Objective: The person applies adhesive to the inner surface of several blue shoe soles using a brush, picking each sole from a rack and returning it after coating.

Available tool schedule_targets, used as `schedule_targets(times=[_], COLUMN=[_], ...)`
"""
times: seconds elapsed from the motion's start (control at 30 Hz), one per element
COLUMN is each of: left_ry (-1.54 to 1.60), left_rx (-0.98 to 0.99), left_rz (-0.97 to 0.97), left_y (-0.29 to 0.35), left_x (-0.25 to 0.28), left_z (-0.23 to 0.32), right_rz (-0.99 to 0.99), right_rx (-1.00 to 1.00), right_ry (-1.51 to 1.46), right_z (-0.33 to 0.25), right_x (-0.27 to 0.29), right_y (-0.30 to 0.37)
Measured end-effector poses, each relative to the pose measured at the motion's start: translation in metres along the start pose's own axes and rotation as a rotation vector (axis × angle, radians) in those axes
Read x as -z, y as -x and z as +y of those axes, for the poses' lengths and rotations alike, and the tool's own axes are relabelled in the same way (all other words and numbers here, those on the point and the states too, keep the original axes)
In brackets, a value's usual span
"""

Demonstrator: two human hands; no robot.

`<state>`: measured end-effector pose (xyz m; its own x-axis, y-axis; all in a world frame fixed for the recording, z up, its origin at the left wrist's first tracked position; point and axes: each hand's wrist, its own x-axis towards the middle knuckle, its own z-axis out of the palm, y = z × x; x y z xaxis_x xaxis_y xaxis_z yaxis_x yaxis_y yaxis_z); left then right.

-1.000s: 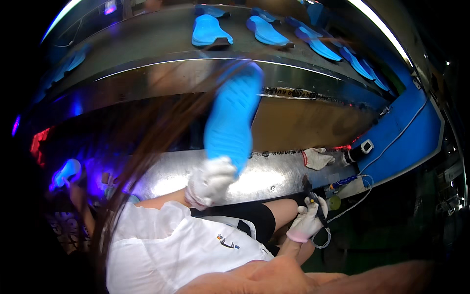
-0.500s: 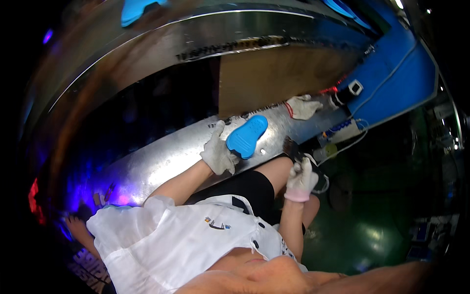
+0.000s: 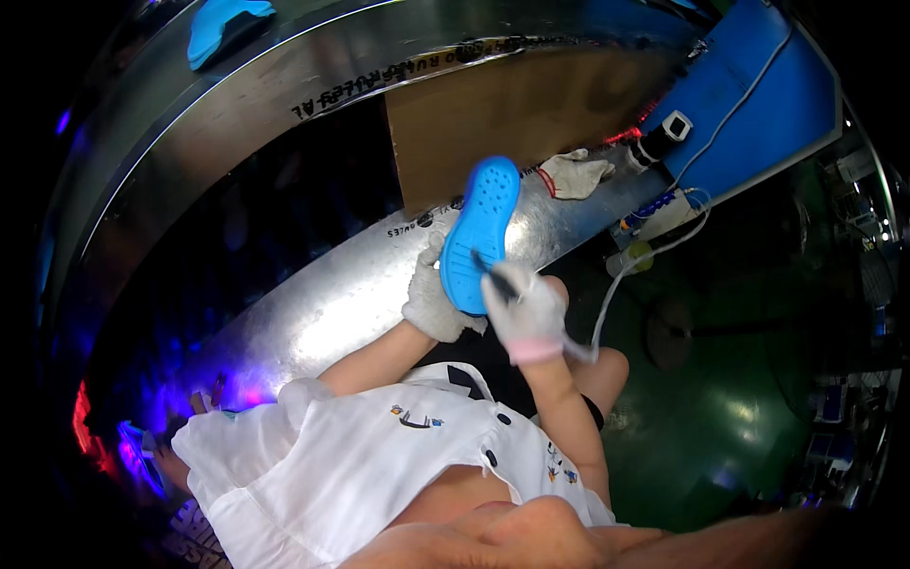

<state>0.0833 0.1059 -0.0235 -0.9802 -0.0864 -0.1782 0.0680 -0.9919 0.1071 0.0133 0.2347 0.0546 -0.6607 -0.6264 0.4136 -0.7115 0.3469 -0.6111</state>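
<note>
A bright blue shoe sole (image 3: 482,204) stands tilted up over the metal bench, its face with small holes at one end and ridges at the other turned up. My left hand (image 3: 434,296), in a whitish glove, is closed on the sole's lower left edge. In my right hand (image 3: 526,308), gloved with a pink cuff and blurred by motion, is a dark brush (image 3: 502,283). Its tip lies over the middle of the sole; whether it touches cannot be made out. A pale cord (image 3: 599,327) runs from near my right wrist.
The metal bench (image 3: 322,327) has a brown board (image 3: 474,114) behind it. A loose glove (image 3: 576,174) and a black device with a white end (image 3: 664,137) lie to the right, beside a blue panel (image 3: 749,104). Another blue piece (image 3: 216,30) is on the far ledge.
The brush in my right hand has come up and left, from beside the bench edge onto the sole. My left hand has turned the sole, showing more of its face.
</note>
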Motion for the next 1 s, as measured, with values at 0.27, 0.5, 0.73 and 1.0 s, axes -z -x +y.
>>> schedule_targets(times=[0.27,0.5,0.73,1.0], left_ry=[0.201,-0.115,-0.186,-0.126], left_rx=[0.025,-0.051,-0.246,-0.203], left_rz=[-0.244,-0.168,-0.090,-0.243], left_y=[0.011,0.016,0.009,-0.006], left_x=[-0.022,-0.048,-0.039,-0.027], left_z=[-0.036,-0.034,-0.025,-0.019], right_rz=[0.319,0.393,0.114,0.108], right_rx=[0.228,-0.061,-0.163,0.202], right_ry=[-0.029,-0.283,-0.602,-0.462], right_z=[-0.007,0.004,-0.018,-0.026], right_x=[0.019,0.025,0.030,0.020], right_y=[-0.015,-0.015,0.006,0.021])
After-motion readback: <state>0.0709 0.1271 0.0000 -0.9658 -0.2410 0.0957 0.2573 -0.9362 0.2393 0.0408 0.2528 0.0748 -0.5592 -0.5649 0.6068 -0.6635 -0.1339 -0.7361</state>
